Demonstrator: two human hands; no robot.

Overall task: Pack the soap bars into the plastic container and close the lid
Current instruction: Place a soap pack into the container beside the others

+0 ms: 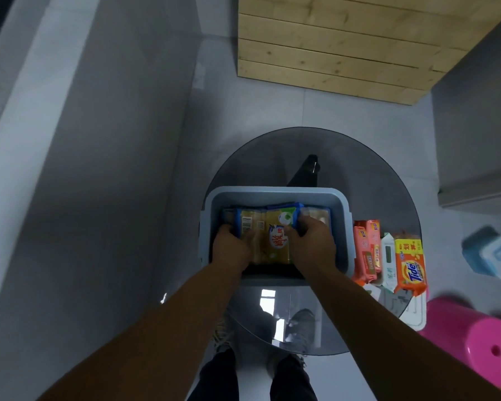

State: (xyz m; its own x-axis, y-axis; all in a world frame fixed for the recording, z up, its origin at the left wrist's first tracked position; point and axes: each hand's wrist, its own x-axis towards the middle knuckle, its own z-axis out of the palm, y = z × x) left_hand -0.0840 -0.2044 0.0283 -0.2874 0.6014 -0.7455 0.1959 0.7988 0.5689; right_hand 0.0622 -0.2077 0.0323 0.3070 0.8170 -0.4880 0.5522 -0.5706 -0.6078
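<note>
Both my hands grip a yellow soap pack [268, 241] inside the blue container [278, 195].
My left hand [232, 246] and right hand [313, 241] clamp its ends; its label is unreadable, while an orange bar [411, 266] alongside reads "Tide".

Bare forearms, no sleeves; black trousers [220, 377]; grey shoes [300, 325].

— Anything readable from up here?
— "Tide", on the orange soap pack [410, 266] right of the blue container [278, 195].
— And the yellow pack [268, 241] inside it?
— Red Chinese characters and a barcode; I can't make them out.
</note>
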